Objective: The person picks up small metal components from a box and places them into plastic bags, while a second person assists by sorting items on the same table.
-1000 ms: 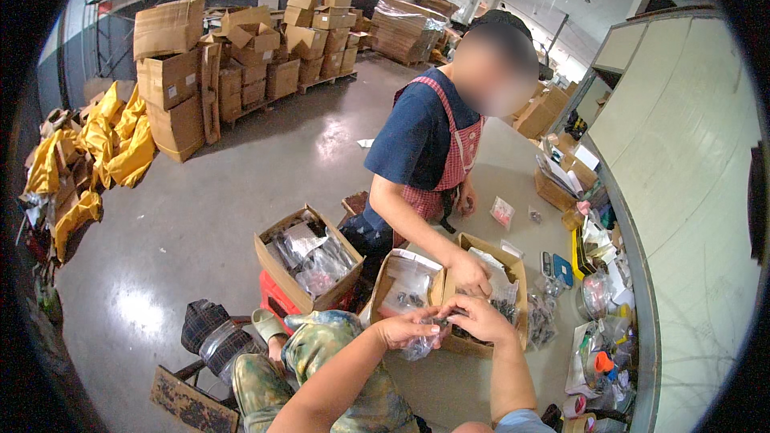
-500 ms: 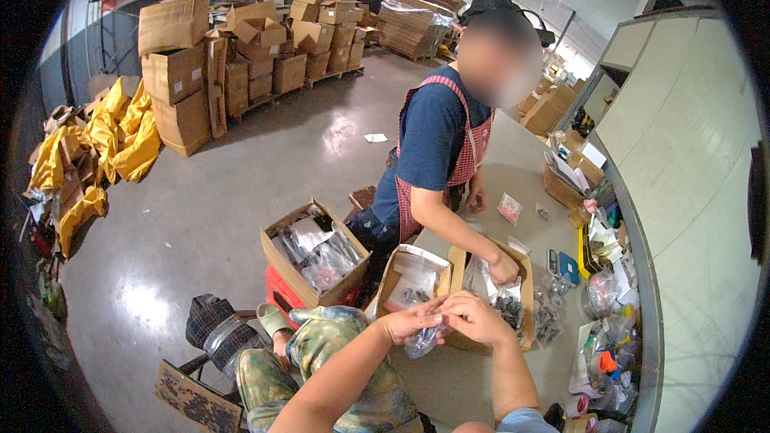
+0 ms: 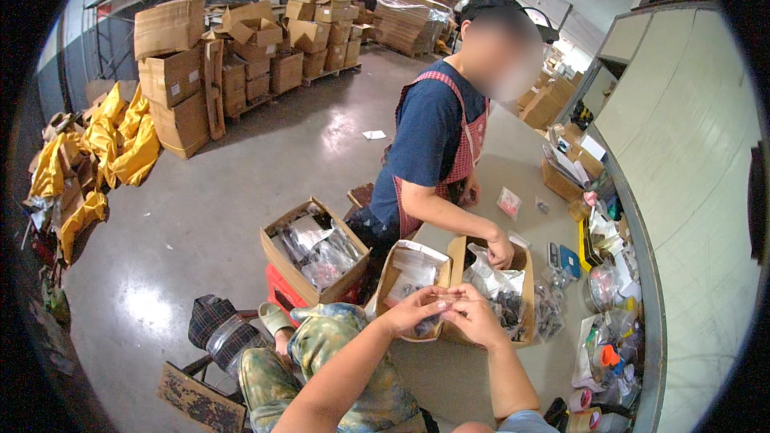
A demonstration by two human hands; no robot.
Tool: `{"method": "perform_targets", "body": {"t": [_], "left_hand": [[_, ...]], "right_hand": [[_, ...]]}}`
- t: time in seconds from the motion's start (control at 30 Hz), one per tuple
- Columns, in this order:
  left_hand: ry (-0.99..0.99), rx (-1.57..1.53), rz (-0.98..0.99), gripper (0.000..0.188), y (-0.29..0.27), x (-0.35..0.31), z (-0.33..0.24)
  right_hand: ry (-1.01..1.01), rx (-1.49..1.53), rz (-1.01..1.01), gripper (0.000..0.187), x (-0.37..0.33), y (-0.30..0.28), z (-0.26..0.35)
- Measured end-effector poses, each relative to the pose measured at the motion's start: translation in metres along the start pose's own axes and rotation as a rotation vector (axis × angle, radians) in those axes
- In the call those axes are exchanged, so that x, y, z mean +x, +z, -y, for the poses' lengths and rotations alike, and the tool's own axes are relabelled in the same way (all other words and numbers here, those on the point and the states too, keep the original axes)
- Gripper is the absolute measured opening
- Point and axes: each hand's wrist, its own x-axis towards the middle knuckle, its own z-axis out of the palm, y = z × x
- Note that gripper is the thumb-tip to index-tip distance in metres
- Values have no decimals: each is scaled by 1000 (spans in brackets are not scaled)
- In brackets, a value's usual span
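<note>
My left hand (image 3: 414, 309) and my right hand (image 3: 475, 317) meet above the cardboard boxes, with fingers pinched together. Between them they grip the top of a small clear plastic bag (image 3: 430, 326), whose lower part hangs below my left fingers. What the bag contains is too small to make out. Just beyond my hands stands an open carton (image 3: 417, 261) with clear bags inside. To its right, a second carton (image 3: 528, 293) contains dark parts and clear plastic. A co-worker's hand (image 3: 500, 250) reaches into that second carton.
A co-worker in a checked apron (image 3: 469, 144) stands across the table (image 3: 513, 164). Clear bags of dark parts (image 3: 549, 313) lie right of the cartons. A blue scale (image 3: 569, 261) and clutter line the right edge. At left, a filled carton (image 3: 353, 258) rests on a red stool (image 3: 282, 290).
My hands have risen slightly with the bag, and less of it hangs in sight. The co-worker's hand has lifted a little inside the carton.
</note>
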Motion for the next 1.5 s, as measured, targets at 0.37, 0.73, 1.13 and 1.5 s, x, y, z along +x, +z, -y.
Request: {"method": "perform_targets", "body": {"t": [0.37,0.73,1.13,1.5], "left_hand": [[56,254,-296,16,7,5,3],[122,410,-341,13,0,4,8],[39,281,-322,16,7,1,-5],[125,300,-282,15,3,1,10]], "right_hand": [[296,147,-170,16,-14,13,-43],[157,53,-68,17,-19,27,-48],[279,163,-249,11,-16,31,-23],[268,435,-369,9,-15,42,-33]]}}
